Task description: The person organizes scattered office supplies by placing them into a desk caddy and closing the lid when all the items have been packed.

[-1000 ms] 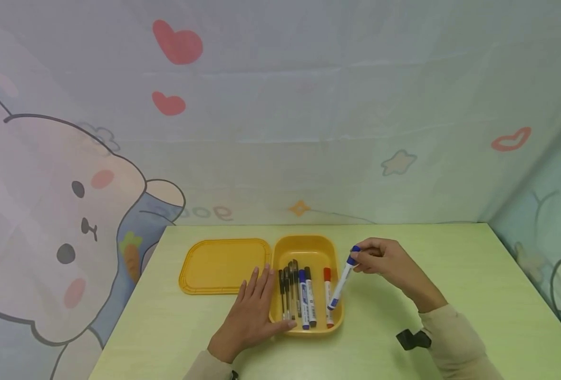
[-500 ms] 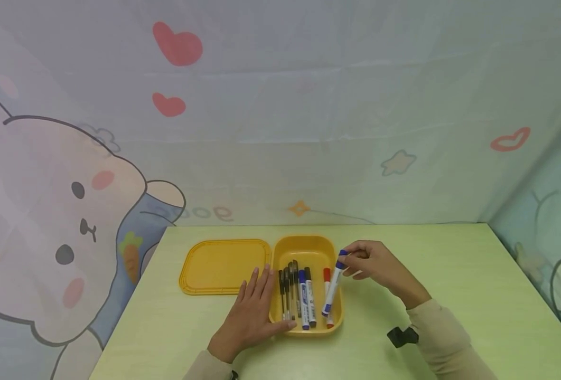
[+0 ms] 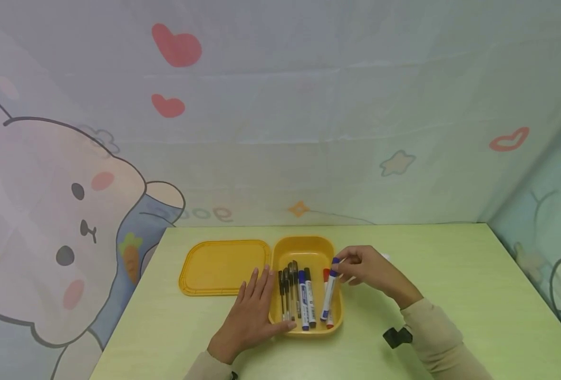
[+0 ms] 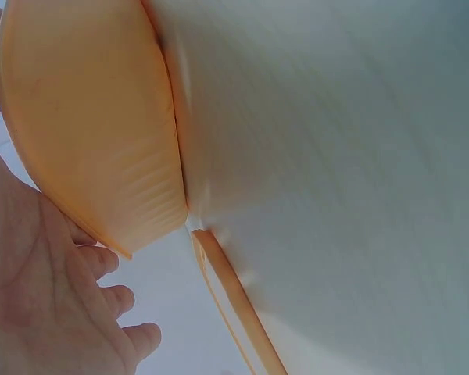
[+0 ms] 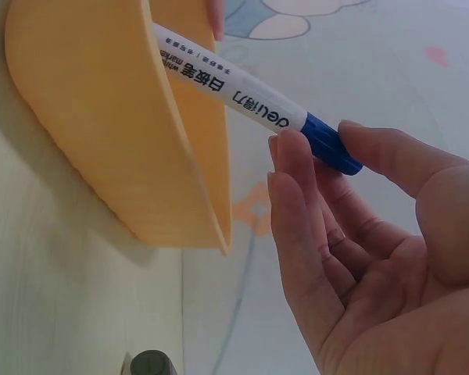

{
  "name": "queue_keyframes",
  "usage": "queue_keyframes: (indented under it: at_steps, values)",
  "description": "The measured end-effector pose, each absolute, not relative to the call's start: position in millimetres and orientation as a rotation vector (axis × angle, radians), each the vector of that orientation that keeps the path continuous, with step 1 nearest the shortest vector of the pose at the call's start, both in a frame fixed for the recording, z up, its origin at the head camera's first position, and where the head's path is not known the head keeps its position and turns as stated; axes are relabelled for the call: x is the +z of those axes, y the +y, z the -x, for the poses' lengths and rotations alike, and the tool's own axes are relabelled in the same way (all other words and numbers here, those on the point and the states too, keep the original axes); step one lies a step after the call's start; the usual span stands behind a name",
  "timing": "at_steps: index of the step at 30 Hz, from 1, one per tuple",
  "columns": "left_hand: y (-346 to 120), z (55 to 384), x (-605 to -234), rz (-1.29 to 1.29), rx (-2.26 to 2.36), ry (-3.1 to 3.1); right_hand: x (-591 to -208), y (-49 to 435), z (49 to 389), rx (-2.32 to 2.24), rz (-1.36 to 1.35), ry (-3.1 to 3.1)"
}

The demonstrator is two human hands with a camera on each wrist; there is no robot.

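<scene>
My right hand [image 3: 373, 272] pinches a blue-capped whiteboard marker [image 3: 329, 295] by its cap between thumb and fingers. The marker tilts down over the right rim of a yellow plastic box [image 3: 304, 244], its lower end inside, as the right wrist view also shows on the marker barrel [image 5: 227, 82]. My left hand [image 3: 249, 316] lies with straight fingers on the box's left rim, thumb across the near corner. Inside are several dark-capped pens [image 3: 287, 287], another blue-capped marker [image 3: 304, 301], a black-capped marker [image 3: 310, 298] and a red-capped marker [image 3: 326, 274], which the held marker partly covers.
A flat yellow lid [image 3: 225, 266] lies left of the box on the light green table [image 3: 451, 285]. Something small and white [image 3: 386, 257] shows behind my right hand, mostly hidden. A dark round end [image 5: 152, 363] appears low in the right wrist view. A printed cloth hangs behind.
My right hand has moved left and slightly nearer, carrying the blue-capped marker from the box's right side to above its inside. A small white thing has come into view behind it. My left hand stays put.
</scene>
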State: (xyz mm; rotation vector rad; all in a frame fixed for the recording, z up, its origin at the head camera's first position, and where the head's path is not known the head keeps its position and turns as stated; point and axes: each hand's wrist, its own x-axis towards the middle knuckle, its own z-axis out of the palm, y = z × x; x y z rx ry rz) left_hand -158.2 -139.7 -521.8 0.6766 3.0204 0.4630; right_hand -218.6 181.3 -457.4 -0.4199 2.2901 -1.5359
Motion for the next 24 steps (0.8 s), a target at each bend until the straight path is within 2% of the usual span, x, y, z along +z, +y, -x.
queue_keyframes:
  at_steps: [24]
  values:
    - [-138.4,157.0,-519.3,-0.670,0.456,3.023,-467.9,177.7,213.7,-1.431,0.462,2.315]
